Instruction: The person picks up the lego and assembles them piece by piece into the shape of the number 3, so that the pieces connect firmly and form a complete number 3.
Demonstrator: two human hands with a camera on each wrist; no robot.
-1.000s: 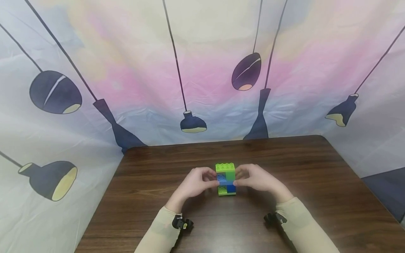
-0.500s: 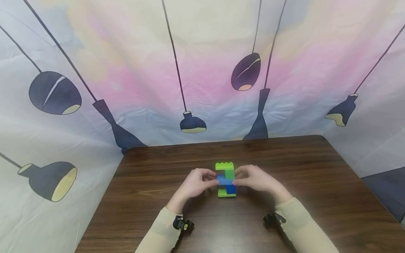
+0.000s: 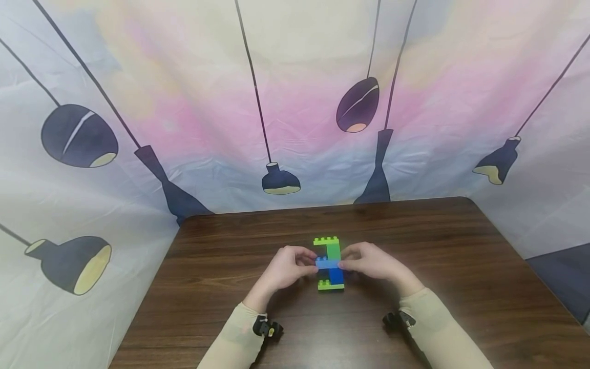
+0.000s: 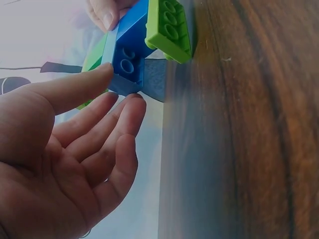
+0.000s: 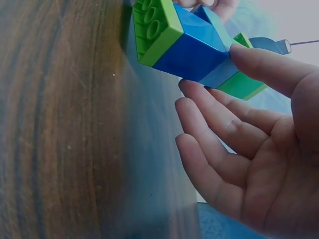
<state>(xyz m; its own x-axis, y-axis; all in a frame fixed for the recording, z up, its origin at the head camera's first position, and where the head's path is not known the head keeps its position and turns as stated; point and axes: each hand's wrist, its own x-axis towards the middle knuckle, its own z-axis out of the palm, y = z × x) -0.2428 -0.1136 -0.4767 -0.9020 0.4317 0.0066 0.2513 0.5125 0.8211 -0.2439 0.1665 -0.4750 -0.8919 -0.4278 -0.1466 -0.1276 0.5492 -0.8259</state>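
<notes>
A stack of toy building blocks [image 3: 334, 252] is held between both hands near the table's middle. In the head view a lime plate [image 3: 326, 240] tops it, above a green block, a light blue block [image 3: 328, 264], a dark blue block [image 3: 337, 277] and another lime plate [image 3: 332, 287]. My left hand [image 3: 290, 267] pinches the light blue block's left end between thumb and fingertips. On the opposite side, my right hand [image 3: 372, 264] pinches its right end. Both wrist views show the hollow underside of the lower lime plate [image 4: 172, 30], raised off the table.
The brown wooden table [image 3: 207, 246] has rounded far corners. Behind it hangs a pastel cloth [image 3: 207, 102] printed with dark lamps. A small black camera [image 3: 267, 328] is worn at the left wrist, another black camera [image 3: 398, 319] at the right.
The block stack has tilted in both hands, its top leaning away and its bottom coming nearer, so the upper studs show less and the front more. The hands stay nearly in place.
</notes>
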